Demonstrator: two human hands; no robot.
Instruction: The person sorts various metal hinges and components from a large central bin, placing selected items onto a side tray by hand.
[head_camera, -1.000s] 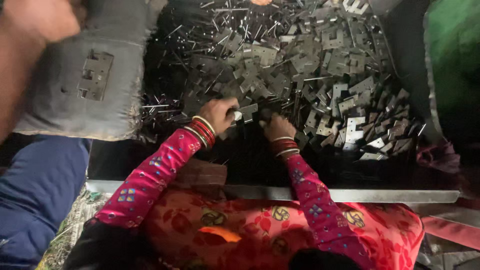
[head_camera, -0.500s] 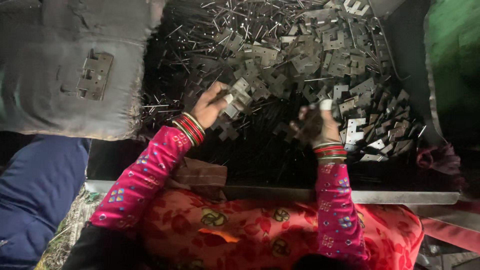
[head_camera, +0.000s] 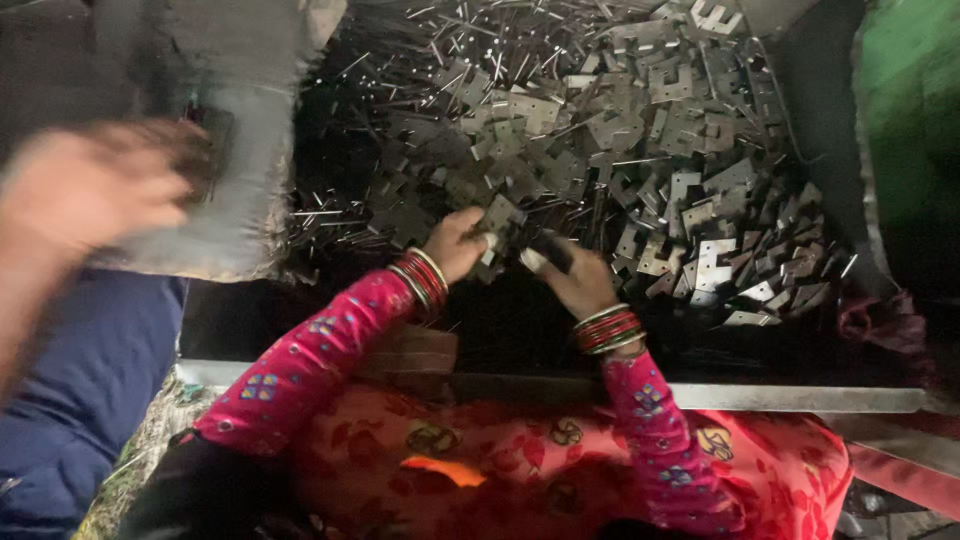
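With the heap of stamped metal plates (head_camera: 640, 150) barely dented, the left hand (head_camera: 455, 243) pinches one plate (head_camera: 498, 215) while the right hand (head_camera: 575, 280) grips a dark piece (head_camera: 548, 250).

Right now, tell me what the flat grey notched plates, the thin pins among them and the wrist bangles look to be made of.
Flat grey notched plates: likely stamped sheet metal, dull grey with pale glints on the edges. Thin pins: probably steel wire, bright straight highlights. Red and gold wrist bangles: glossy, perhaps glass, plastic or metal; the blur leaves it open.
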